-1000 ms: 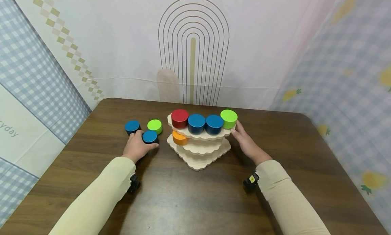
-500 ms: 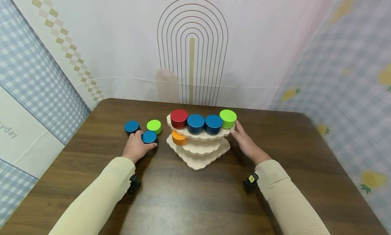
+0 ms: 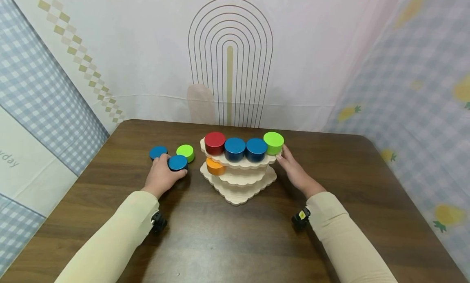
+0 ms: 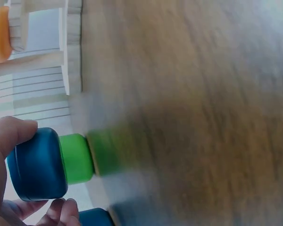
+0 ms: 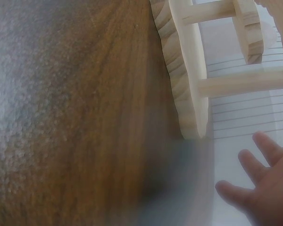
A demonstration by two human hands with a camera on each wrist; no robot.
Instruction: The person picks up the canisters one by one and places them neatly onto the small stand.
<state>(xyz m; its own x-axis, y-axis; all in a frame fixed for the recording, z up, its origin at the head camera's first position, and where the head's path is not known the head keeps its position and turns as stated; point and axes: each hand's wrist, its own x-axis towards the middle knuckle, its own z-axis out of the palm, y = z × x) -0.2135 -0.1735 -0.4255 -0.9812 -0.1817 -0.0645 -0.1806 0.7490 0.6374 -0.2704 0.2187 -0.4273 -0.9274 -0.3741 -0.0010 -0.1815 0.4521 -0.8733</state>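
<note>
In the head view my left hand (image 3: 163,177) grips a blue cylinder (image 3: 178,162) between thumb and fingers. The left wrist view shows this blue cylinder (image 4: 37,165) held off the table. Close behind it stand a second blue cylinder (image 3: 158,152) and a green cylinder (image 3: 185,152). My right hand (image 3: 296,172) is at the right end of a tiered wooden stand (image 3: 238,193), touching its top tier beside another green cylinder (image 3: 273,142). Its visible fingers (image 5: 252,167) are stretched out in the right wrist view; the thumb is hidden there.
A red cylinder (image 3: 215,143) and two blue cylinders (image 3: 235,149) also sit on the stand's top tier. An orange cylinder (image 3: 215,167) rests lower left on it. The brown wooden table (image 3: 220,242) meets a patterned cloth (image 3: 154,70) behind.
My left hand has raised the gripped blue cylinder slightly off the table and drawn it a little left. The right hand and the stand have stayed put.
</note>
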